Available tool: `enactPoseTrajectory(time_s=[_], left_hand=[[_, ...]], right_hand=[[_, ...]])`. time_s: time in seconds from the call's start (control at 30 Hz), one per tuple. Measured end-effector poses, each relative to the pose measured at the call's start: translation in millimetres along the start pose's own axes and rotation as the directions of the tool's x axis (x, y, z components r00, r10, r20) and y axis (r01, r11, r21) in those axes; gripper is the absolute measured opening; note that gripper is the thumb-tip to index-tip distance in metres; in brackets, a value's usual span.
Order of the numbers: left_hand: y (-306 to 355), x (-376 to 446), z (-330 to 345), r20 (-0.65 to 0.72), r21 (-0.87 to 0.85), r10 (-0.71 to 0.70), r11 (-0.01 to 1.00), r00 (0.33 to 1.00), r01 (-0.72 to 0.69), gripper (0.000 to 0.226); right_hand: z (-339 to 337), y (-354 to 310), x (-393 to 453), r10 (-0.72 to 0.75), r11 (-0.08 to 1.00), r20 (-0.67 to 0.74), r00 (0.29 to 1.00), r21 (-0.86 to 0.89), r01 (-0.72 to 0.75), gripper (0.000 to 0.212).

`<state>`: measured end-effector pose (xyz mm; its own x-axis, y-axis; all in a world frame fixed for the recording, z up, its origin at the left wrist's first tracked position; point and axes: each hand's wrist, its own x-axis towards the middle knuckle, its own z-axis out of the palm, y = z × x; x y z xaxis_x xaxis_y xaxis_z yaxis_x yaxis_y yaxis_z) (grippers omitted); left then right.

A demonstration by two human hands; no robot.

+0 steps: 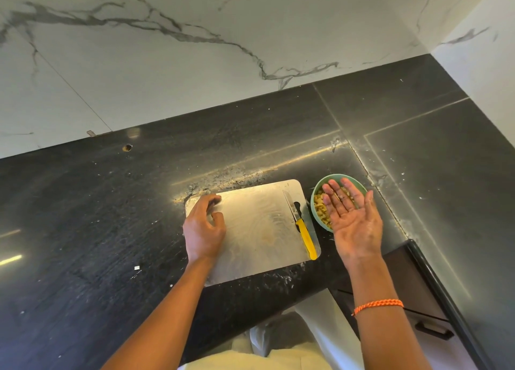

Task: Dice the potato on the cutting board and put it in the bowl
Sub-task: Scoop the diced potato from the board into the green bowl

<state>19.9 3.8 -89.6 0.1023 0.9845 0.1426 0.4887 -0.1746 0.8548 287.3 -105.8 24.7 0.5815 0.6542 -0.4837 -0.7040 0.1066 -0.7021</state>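
Knife [301, 226] lies on cutting board [256, 230]; right hand [352, 216] fingers spread, empty, over bowl [316, 205].

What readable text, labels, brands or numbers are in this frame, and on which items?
None readable.
Knife: no brand or mark legible on the blade or the yellow handle.
Cutting board: bare surface, only smears, no print.
Bowl: plain green rim, no label.
Counter and wall: only veining and specks, no signs.
Bracelet: plain orange cord, no lettering.
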Motion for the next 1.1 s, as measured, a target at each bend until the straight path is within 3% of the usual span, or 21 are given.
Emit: enactPoseTrajectory(time_s=[0.07,0.17,0.3,0.4,0.57,0.67,0.77,0.9,1.03,1.1], left_hand=[[0.4,-0.3,0.3,-0.003,-0.002,0.001,1.000,1.000,-0.001,0.040],[0.0,0.0,0.4,-0.005,0.004,0.010,1.000,1.000,-0.010,0.039],[-0.9,-0.2,0.9,-0.005,0.008,0.008,1.000,1.000,-0.008,0.040],[-0.9,-0.7,1.5,-0.013,0.013,-0.007,1.000,1.000,0.007,0.040],[0.1,-0.3,2.3,-0.010,0.024,-0.017,1.000,1.000,0.017,0.040],[1.3,-0.9,2.0,-0.003,0.029,-0.021,0.999,1.000,0.021,0.040],[4.0,-0.3,0.5,0.006,0.018,-0.048,0.999,0.999,0.047,0.040],[9.4,1.6,-2.3,0.038,0.002,-0.098,0.995,0.994,0.098,0.041],[19.7,0.3,-4.6,0.080,0.012,-0.173,0.985,0.982,0.173,0.044],[24.7,-0.5,-6.4,0.092,0.008,-0.180,0.984,0.979,0.180,0.044]], right_hand=[[2.6,-0.7,1.4,-0.045,0.996,-0.040,0.998,-0.079,0.042,0.051],[2.2,-0.3,6.5,-0.175,0.923,-0.054,0.983,-0.356,0.144,0.036],[-5.7,0.4,11.2,-0.264,0.754,-0.042,0.964,-0.632,0.179,0.048],[-12.4,-2.8,14.3,-0.274,0.749,-0.075,0.959,-0.642,0.164,0.053],[-10.3,-10.2,17.1,-0.256,0.822,-0.084,0.963,-0.543,0.171,0.035],[-14.9,-12.8,20.0,-0.235,0.798,-0.012,0.972,-0.574,0.186,0.041],[-20.0,-13.1,22.9,-0.268,0.687,0.016,0.963,-0.698,0.203,0.053],[-22.4,-13.2,22.5,-0.365,0.413,0.122,0.923,-0.867,0.278,0.035],[-30.6,-9.0,22.3,-0.444,0.282,0.199,0.874,-0.894,0.347,0.039],[-36.5,-8.7,25.8,-0.490,0.115,0.248,0.836,-0.932,0.344,0.047]])
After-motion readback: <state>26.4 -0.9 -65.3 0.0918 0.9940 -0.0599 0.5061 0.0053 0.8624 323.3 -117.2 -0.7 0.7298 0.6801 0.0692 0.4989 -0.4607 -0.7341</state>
